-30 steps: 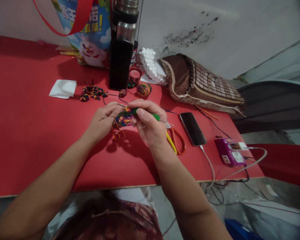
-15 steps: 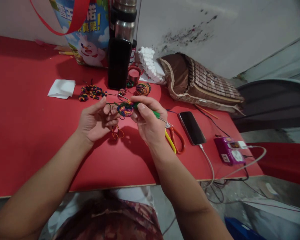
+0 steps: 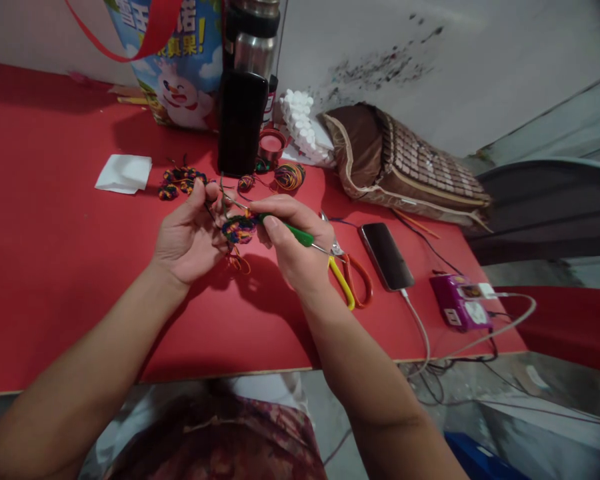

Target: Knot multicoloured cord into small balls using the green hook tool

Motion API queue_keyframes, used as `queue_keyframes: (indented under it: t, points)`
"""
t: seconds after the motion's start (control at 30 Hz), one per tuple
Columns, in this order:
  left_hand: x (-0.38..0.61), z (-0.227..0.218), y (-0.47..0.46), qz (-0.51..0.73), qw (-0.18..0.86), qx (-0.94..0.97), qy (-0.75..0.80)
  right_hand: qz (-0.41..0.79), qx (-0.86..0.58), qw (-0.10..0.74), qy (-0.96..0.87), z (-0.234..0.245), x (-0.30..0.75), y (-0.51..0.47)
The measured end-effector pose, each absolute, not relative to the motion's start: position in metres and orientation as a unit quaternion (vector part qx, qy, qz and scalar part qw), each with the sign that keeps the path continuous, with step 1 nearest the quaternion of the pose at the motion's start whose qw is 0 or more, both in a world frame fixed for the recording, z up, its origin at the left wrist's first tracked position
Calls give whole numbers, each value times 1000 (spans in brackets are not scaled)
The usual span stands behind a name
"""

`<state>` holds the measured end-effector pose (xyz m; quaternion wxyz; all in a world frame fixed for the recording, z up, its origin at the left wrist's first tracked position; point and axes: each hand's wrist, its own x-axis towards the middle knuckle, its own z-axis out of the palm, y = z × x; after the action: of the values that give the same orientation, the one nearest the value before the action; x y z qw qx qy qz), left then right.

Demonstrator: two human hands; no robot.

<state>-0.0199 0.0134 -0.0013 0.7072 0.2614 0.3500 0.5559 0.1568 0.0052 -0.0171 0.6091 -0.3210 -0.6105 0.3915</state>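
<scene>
Over the red table, a small round crochet piece [image 3: 239, 230] in dark blue, green, orange and purple yarn is held between my hands. The fingers of my left hand [image 3: 183, 237] are curled, with dark yarn strands running over and between them, at the left side of the piece. My right hand [image 3: 300, 243] grips a crochet hook [image 3: 301, 235] by its green handle, its metal tip pointing left at the top of the piece. Loose orange yarn [image 3: 239, 263] hangs below. Farther back lie a multicoloured yarn ball [image 3: 290, 176], a smaller one [image 3: 246, 183] and a crocheted strip [image 3: 173, 183], partly hidden by my left fingers.
Scissors [image 3: 356, 283] with yellow and orange handles lie beside my right wrist. A charging phone [image 3: 386, 257] and a purple box [image 3: 457, 303] with cables are farther right. Behind stand an upright phone [image 3: 243, 123], bag [image 3: 187, 80], flask [image 3: 255, 50] and brown cushion [image 3: 420, 153]; white paper [image 3: 123, 173] lies left.
The crochet piece and hook tip have shifted slightly left. My left fingers have risen a little, with yarn now stretched up by them. My right hand still grips the hook.
</scene>
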Motion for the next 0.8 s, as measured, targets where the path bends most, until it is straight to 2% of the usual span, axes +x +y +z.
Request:
queue_keyframes:
  t: [0.43, 0.63, 0.8]
  points:
    - [-17, -7, 9, 539, 695, 347, 327, 331, -339, 614, -631, -9, 158, 2]
    - [-6, -10, 9, 583, 671, 352, 293, 317, -334, 597, -656, -7, 157, 1]
    - [-12, -11, 11, 597, 650, 372, 288, 319, -314, 617, -647, -8, 157, 4]
